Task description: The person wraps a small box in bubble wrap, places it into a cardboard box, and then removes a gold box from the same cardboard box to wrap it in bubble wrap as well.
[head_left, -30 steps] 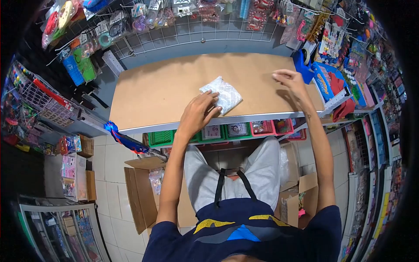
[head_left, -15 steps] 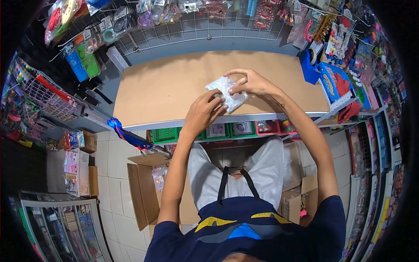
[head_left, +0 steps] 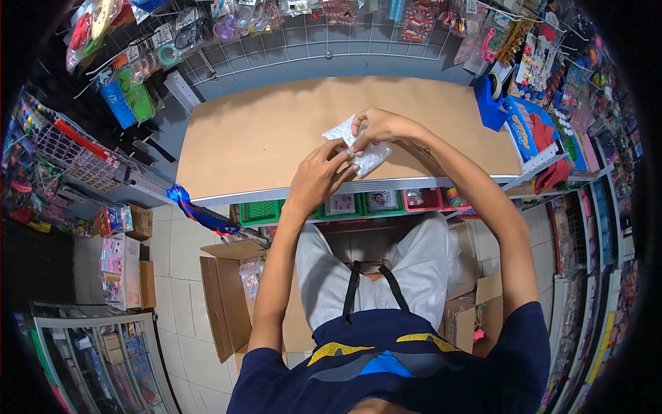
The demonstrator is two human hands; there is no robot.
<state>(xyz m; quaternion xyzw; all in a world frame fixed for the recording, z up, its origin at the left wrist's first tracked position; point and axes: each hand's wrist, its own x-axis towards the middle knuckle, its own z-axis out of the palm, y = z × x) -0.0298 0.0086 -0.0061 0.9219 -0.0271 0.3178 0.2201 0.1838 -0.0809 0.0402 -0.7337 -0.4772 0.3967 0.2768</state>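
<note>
Nothing can be read with certainty amid the crowded stock of a small shop. Large, pale characters slant across the blue box (head_left: 521, 130) at the right end of the worktable (head_left: 269, 141), too blurred to spell out. Dark print marks the white header card (head_left: 163, 34) of a pack hung on the wall grid (head_left: 296, 55), too small to decipher. Below the tabletop, dark markings on a flat white pack (head_left: 381, 200) in a green basket (head_left: 364, 209) are likewise illegible.
</note>
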